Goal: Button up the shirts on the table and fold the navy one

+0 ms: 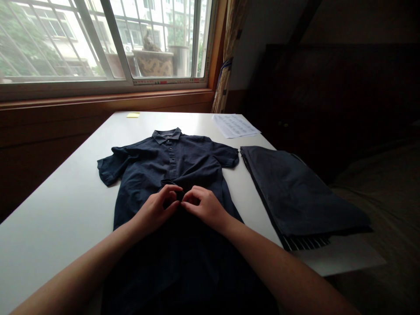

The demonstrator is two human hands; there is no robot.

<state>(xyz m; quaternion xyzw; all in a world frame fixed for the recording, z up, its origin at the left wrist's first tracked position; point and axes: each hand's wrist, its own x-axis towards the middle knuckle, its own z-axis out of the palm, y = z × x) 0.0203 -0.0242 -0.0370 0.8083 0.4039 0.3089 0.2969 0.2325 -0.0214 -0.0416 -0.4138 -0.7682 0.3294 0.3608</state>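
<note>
A dark navy short-sleeved shirt (197, 162) lies face up on the white table (72, 192), its collar toward the window and its lower part toward me. Close together over the middle of its front, my left hand (160, 203) and my right hand (205, 205) each pinch the shirt's fabric along the button line. Between them the cloth is lifted into a small fold. Buttons show above my hands, up to the collar. Whatever lies right between my fingertips, a button or only cloth, is too dark to make out.
Folded dark garments (302, 192), with a striped edge showing beneath, lie at the table's right side. Printed papers (236, 126) sit at the far right corner, and a yellow sticky note (133, 115) at the far left. Beyond the table is a barred window (98, 43).
</note>
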